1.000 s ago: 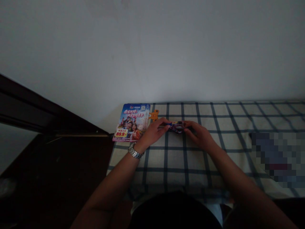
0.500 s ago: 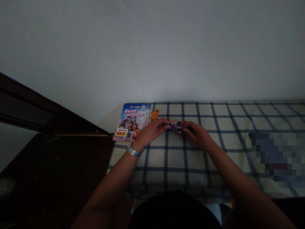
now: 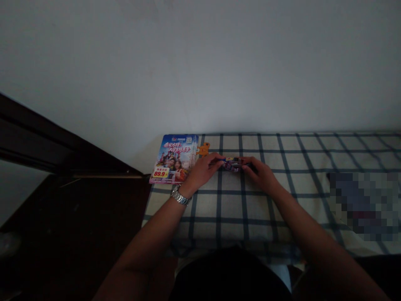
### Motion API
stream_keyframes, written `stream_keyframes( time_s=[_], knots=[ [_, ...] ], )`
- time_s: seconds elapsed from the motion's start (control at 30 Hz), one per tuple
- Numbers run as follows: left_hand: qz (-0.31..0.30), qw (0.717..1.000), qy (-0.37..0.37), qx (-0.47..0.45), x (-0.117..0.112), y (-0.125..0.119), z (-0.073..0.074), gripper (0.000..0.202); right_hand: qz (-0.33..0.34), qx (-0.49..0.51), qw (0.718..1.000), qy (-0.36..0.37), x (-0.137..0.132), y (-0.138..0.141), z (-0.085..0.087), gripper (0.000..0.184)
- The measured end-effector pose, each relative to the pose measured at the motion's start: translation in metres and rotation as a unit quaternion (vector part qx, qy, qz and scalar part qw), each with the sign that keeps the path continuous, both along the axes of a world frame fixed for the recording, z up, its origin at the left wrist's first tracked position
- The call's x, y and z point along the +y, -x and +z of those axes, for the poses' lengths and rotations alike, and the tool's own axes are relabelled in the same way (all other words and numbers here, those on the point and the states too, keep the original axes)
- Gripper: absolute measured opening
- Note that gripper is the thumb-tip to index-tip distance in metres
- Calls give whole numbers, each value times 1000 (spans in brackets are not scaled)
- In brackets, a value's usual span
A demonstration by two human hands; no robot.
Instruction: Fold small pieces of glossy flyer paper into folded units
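A small folded piece of printed paper [image 3: 232,165], dark blue and purple with a yellow patch, is held just above the checked cloth. My left hand [image 3: 205,169] pinches its left end between thumb and fingers and wears a metal watch at the wrist. At the opposite end, my right hand [image 3: 258,173] grips the paper with thumb and fingertips. Left of my hands lies a stack of colourful flyers [image 3: 173,159], showing large red print and the figure 89.9. An orange bear-shaped picture [image 3: 203,148] shows between the stack and my left hand.
The white and blue checked cloth [image 3: 232,205] covers the table, whose back edge meets a pale wall [image 3: 219,67]. A blurred-out pixelated patch [image 3: 363,205] covers something at the right. Dark wooden trim [image 3: 56,142] and dark floor [image 3: 78,225] are at the left.
The paper's middle folds have shifted slightly between my fingers. Both hands keep hold of its ends, and my left wrist has moved a little to the right.
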State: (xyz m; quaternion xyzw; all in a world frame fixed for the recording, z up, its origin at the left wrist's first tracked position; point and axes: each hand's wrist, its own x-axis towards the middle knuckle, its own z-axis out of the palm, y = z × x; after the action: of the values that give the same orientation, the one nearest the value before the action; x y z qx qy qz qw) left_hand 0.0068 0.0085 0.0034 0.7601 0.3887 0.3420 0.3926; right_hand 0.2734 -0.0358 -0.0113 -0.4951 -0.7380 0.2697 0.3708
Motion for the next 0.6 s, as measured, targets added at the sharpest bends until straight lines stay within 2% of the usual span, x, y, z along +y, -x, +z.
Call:
stream_keyframes(
  time_s=[0.1, 0.27, 0.33, 0.43, 0.6],
  knots=[
    [12, 1000, 9, -11, -1, -4, 0, 22, 7, 13, 1000, -6, 0, -2, -1, 24],
    [17, 999, 38, -33, 2, -5, -1, 26, 43, -9, 997, -63, -3, -4, 1, 66],
    [13, 997, 52, -46, 3, -4, -2, 28, 50, -28, 994, -90, -3, -4, 1, 75],
    [12, 997, 56, -51, 3, -5, -2, 29, 46, -59, 992, -98, -3, -4, 0, 78],
    [10, 998, 46, -42, 1, -7, -2, 29, 48, -73, 992, -96, -3, -6, 0, 71]
  ],
)
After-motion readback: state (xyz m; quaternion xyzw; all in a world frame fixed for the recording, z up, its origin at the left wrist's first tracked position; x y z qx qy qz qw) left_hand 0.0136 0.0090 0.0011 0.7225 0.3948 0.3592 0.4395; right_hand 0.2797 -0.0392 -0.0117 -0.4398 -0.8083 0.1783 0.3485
